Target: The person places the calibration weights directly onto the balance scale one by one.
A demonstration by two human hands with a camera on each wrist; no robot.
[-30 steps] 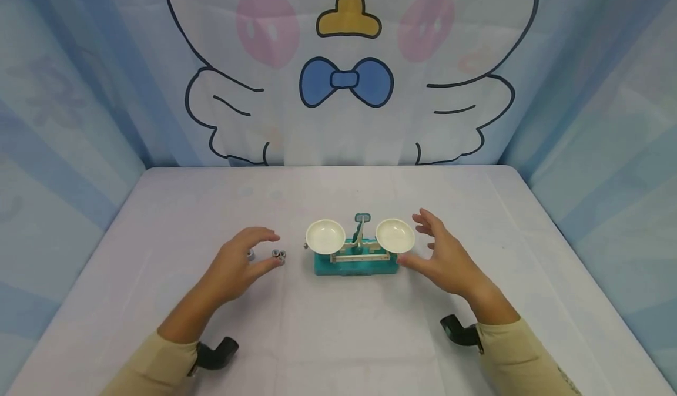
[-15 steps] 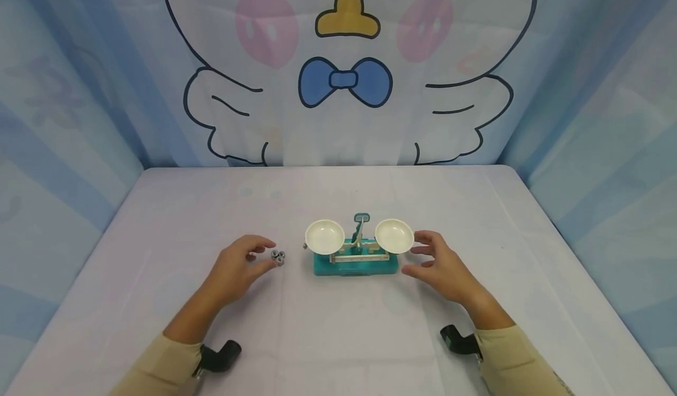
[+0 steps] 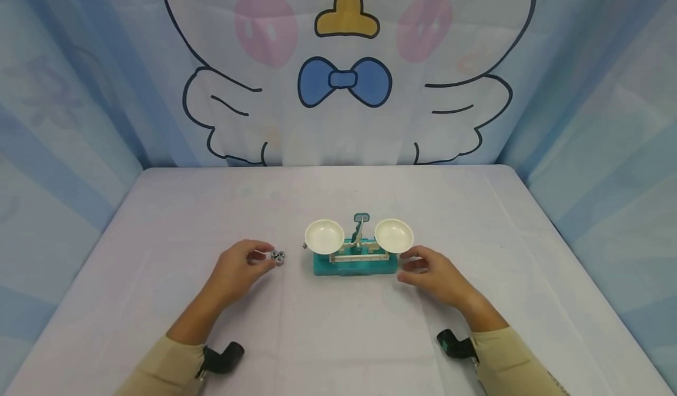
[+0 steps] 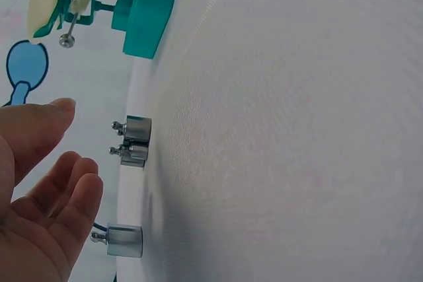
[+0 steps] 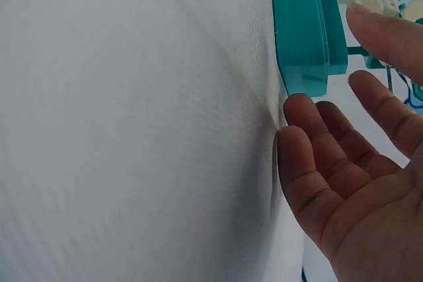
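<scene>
In the head view a balance scale with a teal base (image 3: 354, 268) and two cream pans stands mid-table. Its left pan (image 3: 325, 237) and right pan (image 3: 394, 236) hold nothing and sit about level. To its left is a small cluster of silver knobbed weights (image 3: 277, 258). My left hand (image 3: 233, 274) is beside that cluster, thumb and fingers apart and nothing between them. Another weight (image 4: 124, 240) stands separately in the left wrist view, hidden by the hand from above. My right hand (image 3: 441, 278) has loosely bent fingers close to the base's right end, holding nothing.
A white cloth covers the table (image 3: 338, 337). Patterned curtains (image 3: 69, 120) hang at both sides and a cartoon backdrop (image 3: 344, 126) behind. Black wrist cameras are strapped at both beige sleeves (image 3: 164, 366).
My left hand has drawn its thumb and fingers nearer together beside the weights. My right hand has lowered from beside the right pan toward the base's right end. The scale stays put.
</scene>
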